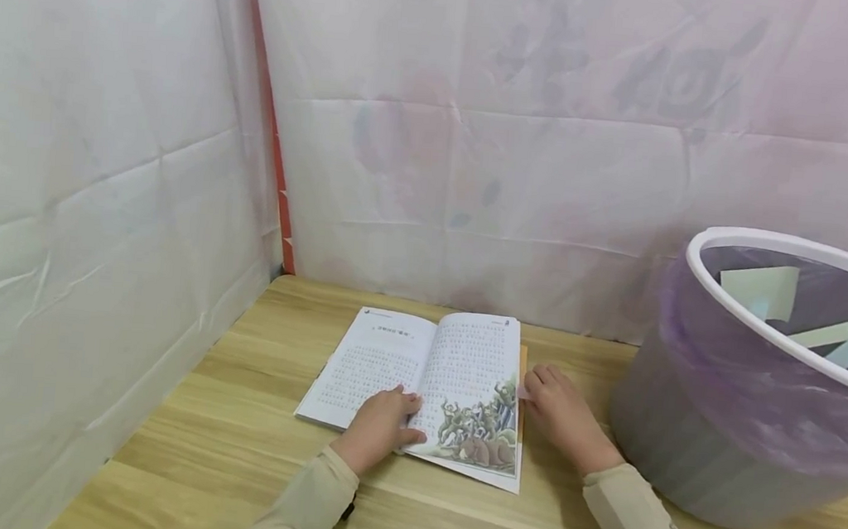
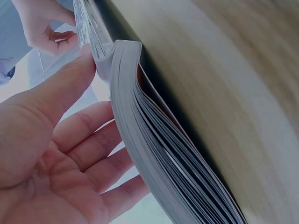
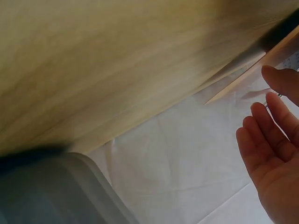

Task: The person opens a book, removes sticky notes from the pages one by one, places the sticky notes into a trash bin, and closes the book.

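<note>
An open book (image 1: pixel 461 359) lies on the wooden table, printed text on both pages and a coloured drawing at the lower right. My left hand (image 1: pixel 377 427) rests on it near the lower middle, thumb and fingers spread across the pages by the fold. In the left wrist view the left hand (image 2: pixel 70 154) has its fingers extended against the thick page block (image 2: pixel 135 126). At the book's right edge my right hand (image 1: pixel 558 408) pinches a small pale pink slip (image 1: pixel 523 394) of paper. The right wrist view shows the right hand (image 3: pixel 275 140) partly, thumb and forefinger close together.
To the right stands a grey bin (image 1: pixel 686 443) with a white rim and purple liner. Several pale paper strips (image 1: pixel 762 289) lie in it. White sheeting (image 1: pixel 550 183) hangs behind and to the left of the wooden table (image 1: pixel 225 415).
</note>
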A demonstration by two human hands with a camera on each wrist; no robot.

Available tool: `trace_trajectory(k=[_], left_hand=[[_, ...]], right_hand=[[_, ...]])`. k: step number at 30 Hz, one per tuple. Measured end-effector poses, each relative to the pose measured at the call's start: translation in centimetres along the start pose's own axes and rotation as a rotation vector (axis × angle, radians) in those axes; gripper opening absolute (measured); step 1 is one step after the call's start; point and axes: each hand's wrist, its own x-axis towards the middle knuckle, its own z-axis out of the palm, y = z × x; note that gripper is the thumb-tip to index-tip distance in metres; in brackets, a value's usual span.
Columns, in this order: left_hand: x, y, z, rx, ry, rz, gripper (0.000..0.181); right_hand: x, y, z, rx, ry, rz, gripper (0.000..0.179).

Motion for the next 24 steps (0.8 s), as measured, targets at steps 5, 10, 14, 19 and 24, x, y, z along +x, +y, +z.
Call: trace_trajectory(k=[5, 10, 14, 19, 24], left_hand=[[0.1, 0.2, -0.3, 0.0, -0.003, -0.016, 0.055], [0.0, 0.1, -0.1, -0.001, -0.004, -0.022, 0.055], [0.0, 0.1, 0.0, 0.005, -0.001, -0.013, 0.055], [-0.1, 0.1, 0.0, 0.001, -0.007, -0.01, 0.054], [-0.2, 0.2, 0.0, 0.005, -0.004, 0.001, 0.054]], right_hand=[[0.2, -0.3, -0.3, 0.018, -0.001, 0.02, 0.024], [0.5, -1.1, -0.7, 0.084, -0.066, 0.121, 0.018], [0.7, -1.9, -1.0, 0.191, -0.171, 0.293, 0.009], [1.1, -2.8, -1.7, 0.291, -0.238, 0.47, 0.016], [1.3, -3.5, -2.0, 0.449, -0.273, 0.627, 0.016]])
